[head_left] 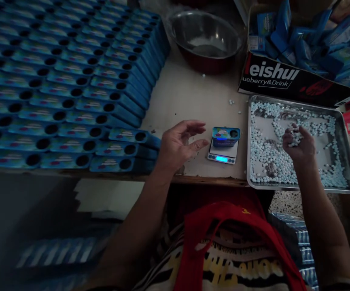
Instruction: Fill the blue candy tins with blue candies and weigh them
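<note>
My left hand hovers at the table's front edge, thumb and fingers apart, holding nothing. Just right of it, a small blue box with a round dark hole in its top stands on a digital scale with a lit blue display. My right hand is over the metal tray, fingers curled around several small pale candies. More loose candies lie scattered across the tray, thickest along its front and sides.
Rows of blue boxes with holed tops fill the table's left. At the back stand a steel bowl and a black carton heaped with blue boxes. A few stray candies lie on the tabletop.
</note>
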`<state>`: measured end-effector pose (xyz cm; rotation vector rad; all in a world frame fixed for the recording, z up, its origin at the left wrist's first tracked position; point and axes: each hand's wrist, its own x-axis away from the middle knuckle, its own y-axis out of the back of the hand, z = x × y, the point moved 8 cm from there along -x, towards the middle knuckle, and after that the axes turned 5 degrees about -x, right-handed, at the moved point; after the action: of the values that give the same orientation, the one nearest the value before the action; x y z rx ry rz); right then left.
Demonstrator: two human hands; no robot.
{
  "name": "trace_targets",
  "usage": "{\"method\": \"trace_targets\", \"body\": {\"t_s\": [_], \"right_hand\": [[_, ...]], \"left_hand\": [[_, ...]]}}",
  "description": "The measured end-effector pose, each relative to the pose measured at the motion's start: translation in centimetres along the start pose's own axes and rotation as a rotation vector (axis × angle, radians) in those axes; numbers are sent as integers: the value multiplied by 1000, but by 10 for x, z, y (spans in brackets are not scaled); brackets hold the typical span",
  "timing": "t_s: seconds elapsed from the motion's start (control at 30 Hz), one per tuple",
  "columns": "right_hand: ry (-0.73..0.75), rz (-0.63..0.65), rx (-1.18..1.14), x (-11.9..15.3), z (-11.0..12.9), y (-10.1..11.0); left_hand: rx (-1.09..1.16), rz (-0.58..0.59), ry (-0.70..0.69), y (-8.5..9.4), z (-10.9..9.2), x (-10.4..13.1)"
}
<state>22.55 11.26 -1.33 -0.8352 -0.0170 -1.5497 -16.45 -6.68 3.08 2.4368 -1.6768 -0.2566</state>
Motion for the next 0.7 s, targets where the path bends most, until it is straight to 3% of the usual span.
{"method": "trace_targets", "body": {"t_s": [0.13, 0.27, 0.43, 0.6, 0.7], "right_hand": [[-79, -41, -155, 9, -18, -10], [-195, -23, -205, 14, -41, -35], [-99, 83, -296, -7, -20, -63], [-67, -82, -279, -16, -27, -48], [-137, -14, -144, -11, -44, -45]], "left_hand": [[-8, -6, -26, -5, -14, -5], [-22, 11, -46, -11, -15, -3], [-30, 11, -85, -21, -4, -3], [-141, 4, -66, -29, 4, -6], [-174, 33, -51, -35, 5, -7]]}}
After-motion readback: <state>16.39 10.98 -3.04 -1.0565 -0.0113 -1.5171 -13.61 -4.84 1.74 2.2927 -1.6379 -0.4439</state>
